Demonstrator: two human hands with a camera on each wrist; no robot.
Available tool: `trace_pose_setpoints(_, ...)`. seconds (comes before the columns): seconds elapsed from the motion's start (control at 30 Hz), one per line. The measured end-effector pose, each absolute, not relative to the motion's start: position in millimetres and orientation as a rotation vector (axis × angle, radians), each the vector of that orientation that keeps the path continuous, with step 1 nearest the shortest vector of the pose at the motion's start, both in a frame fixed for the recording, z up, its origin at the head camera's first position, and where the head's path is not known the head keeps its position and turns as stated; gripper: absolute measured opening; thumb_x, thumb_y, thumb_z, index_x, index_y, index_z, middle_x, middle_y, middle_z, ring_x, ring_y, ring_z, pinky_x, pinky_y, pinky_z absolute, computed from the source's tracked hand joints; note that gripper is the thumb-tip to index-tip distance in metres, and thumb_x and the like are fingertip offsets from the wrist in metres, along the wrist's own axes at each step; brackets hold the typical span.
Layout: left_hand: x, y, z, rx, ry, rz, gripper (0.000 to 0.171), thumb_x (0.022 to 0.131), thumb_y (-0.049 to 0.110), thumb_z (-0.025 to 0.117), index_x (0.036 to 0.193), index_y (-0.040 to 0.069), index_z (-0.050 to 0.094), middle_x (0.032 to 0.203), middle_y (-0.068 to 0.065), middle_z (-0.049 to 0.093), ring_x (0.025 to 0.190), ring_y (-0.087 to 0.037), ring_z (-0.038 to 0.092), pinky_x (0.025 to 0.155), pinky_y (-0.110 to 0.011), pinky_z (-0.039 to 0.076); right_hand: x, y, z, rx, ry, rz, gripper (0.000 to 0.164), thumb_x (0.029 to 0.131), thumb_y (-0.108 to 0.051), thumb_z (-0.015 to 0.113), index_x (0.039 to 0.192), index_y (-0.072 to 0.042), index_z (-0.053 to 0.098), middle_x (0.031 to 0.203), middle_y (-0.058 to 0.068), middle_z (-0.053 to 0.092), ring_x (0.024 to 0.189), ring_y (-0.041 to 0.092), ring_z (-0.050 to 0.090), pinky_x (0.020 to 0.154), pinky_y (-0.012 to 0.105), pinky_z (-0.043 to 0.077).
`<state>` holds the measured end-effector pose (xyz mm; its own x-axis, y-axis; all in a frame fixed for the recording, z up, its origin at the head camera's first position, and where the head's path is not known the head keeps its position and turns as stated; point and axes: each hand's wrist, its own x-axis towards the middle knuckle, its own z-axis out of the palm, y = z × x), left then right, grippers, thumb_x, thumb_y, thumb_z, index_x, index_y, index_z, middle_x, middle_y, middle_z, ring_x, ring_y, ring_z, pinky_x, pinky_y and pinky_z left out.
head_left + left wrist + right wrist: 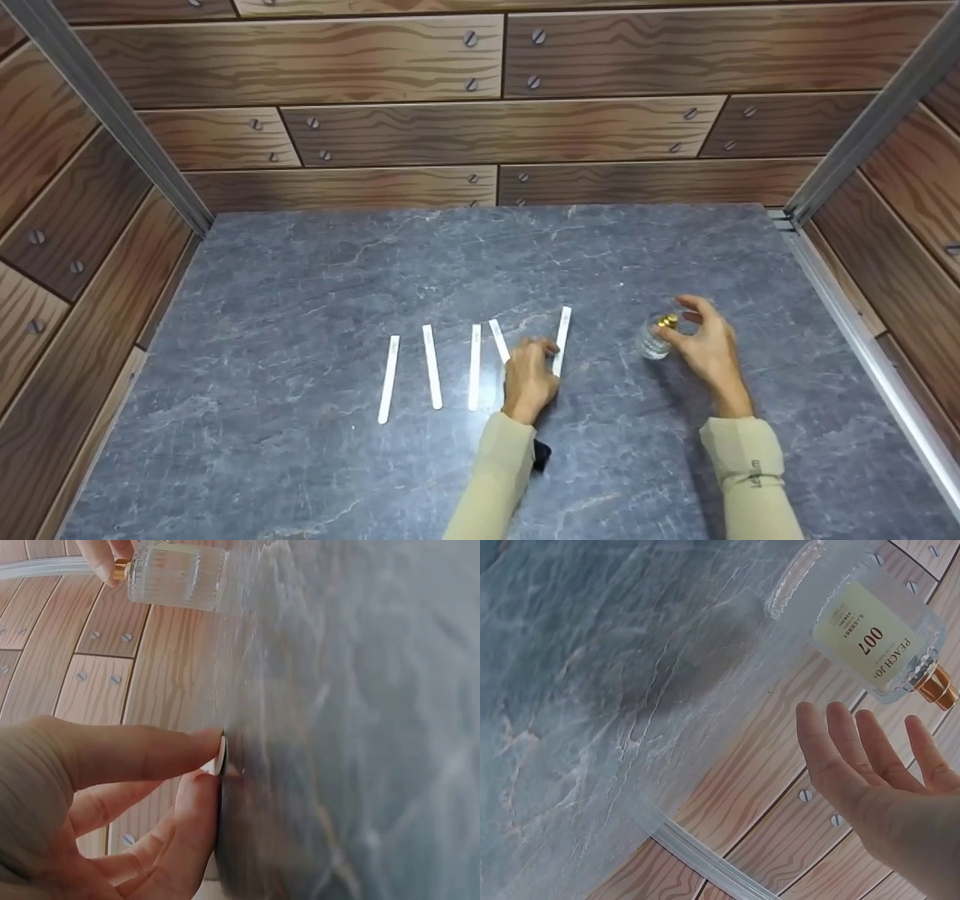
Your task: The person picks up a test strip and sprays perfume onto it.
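Note:
Thumb and index finger of my left hand pinch the edge of a white perfume test strip, low against the tabletop. In the head view those fingertips meet the rightmost strip. A slanted strip runs partly beneath the same hand. To the right, a clear glass perfume bottle with a gold spray top and a pale label stands upright. Around its far right side is my right hand, fingers spread and loosely bent. Its thumb overlaps the bottle near the gold top.
Several more white strips lie in a row to the left of the left hand. They rest on a grey marbled table. Wood-patterned walls and metal frame posts bound the table at the back and sides.

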<state>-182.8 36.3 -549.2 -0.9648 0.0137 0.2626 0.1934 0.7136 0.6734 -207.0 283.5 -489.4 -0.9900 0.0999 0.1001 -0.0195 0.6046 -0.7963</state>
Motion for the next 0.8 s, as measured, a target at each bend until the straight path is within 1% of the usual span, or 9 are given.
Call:
trace_pose_setpoints(0.1, -183.3, 36.7, -549.9, -0.194, -2.705, -1.11, 0.036, 0.061, -0.011, 0.073, 0.091, 0.009, 0.077, 0.085, -0.005, 0.067, 0.082, -0.025, 0.066, 0.068, -0.033, 0.055, -206.8, 285.0, -489.7, -0.069, -2.706, 1.331, 0.06, 0.09, -0.004, 0.075, 0.14, 0.014, 0.046, 0.142, 0.033, 0.048, 0.13, 0.05, 0.046, 0.103, 0.06, 0.042)
trace_pose_setpoints(0.2, -183.8, 35.9, -550.3, -0.231, -2.709, -1.15, 0.033, 0.063, -0.011, 0.072, 0.088, 0.011, 0.077, 0.083, -0.003, 0.067, 0.082, -0.023, 0.065, 0.068, -0.031, 0.054, -208.6, 284.2, -490.2, -0.065, -2.714, 1.344, 0.06, 0.091, -0.005, 0.074, 0.14, 0.014, 0.045, 0.142, 0.034, 0.048, 0.13, 0.05, 0.046, 0.104, 0.06, 0.041)
trace_pose_setpoints(0.37, -184.1, 33.7, -550.3, -0.303, -2.71, -1.213, 0.028, 0.067, -0.012, 0.069, 0.082, 0.011, 0.077, 0.081, -0.003, 0.067, 0.081, -0.021, 0.063, 0.069, -0.029, 0.052, -210.2, 283.2, -488.9, -0.058, -2.704, 1.351, 0.058, 0.093, -0.007, 0.072, 0.141, 0.014, 0.045, 0.143, 0.034, 0.048, 0.129, 0.05, 0.047, 0.105, 0.06, 0.04)
trace_pose_setpoints(0.57, -187.2, 32.9, -547.2, -0.346, -2.711, -1.309, 0.022, 0.07, -0.012, 0.07, 0.073, 0.008, 0.079, 0.071, 0.0, 0.07, 0.069, -0.013, 0.064, 0.063, -0.02, 0.049, -209.7, 284.1, -487.3, -0.048, -2.677, 1.365, 0.056, 0.093, -0.007, 0.072, 0.14, 0.013, 0.046, 0.143, 0.033, 0.048, 0.129, 0.05, 0.047, 0.104, 0.06, 0.041)
trace_pose_setpoints(0.63, -188.2, 32.7, -547.6, -0.35, -2.72, -1.336, 0.019, 0.072, -0.011, 0.071, 0.074, 0.006, 0.081, 0.071, 0.0, 0.072, 0.066, -0.01, 0.062, 0.061, -0.018, 0.049, -209.4, 284.3, -487.7, -0.051, -2.676, 1.376, 0.056, 0.093, -0.006, 0.072, 0.14, 0.013, 0.046, 0.143, 0.033, 0.047, 0.13, 0.05, 0.046, 0.104, 0.059, 0.042)
trace_pose_setpoints(0.7, -188.4, 31.6, -547.9, -0.335, -2.743, -1.35, 0.017, 0.073, -0.009, 0.073, 0.079, 0.006, 0.082, 0.074, -0.001, 0.073, 0.068, -0.008, 0.061, 0.063, -0.018, 0.049, -208.8, 284.5, -488.5, -0.052, -2.674, 1.387, 0.056, 0.093, -0.005, 0.072, 0.139, 0.014, 0.046, 0.143, 0.033, 0.047, 0.129, 0.05, 0.046, 0.103, 0.059, 0.042)
trace_pose_setpoints(0.8, -187.9, 28.7, -549.5, -0.286, -2.752, -1.41, 0.021, 0.074, -0.009, 0.073, 0.087, 0.004, 0.082, 0.078, -0.003, 0.074, 0.07, -0.007, 0.06, 0.064, -0.019, 0.05, -207.9, 284.8, -490.4, -0.048, -2.672, 1.399, 0.057, 0.093, -0.005, 0.072, 0.139, 0.014, 0.046, 0.143, 0.034, 0.047, 0.129, 0.05, 0.047, 0.102, 0.058, 0.044)
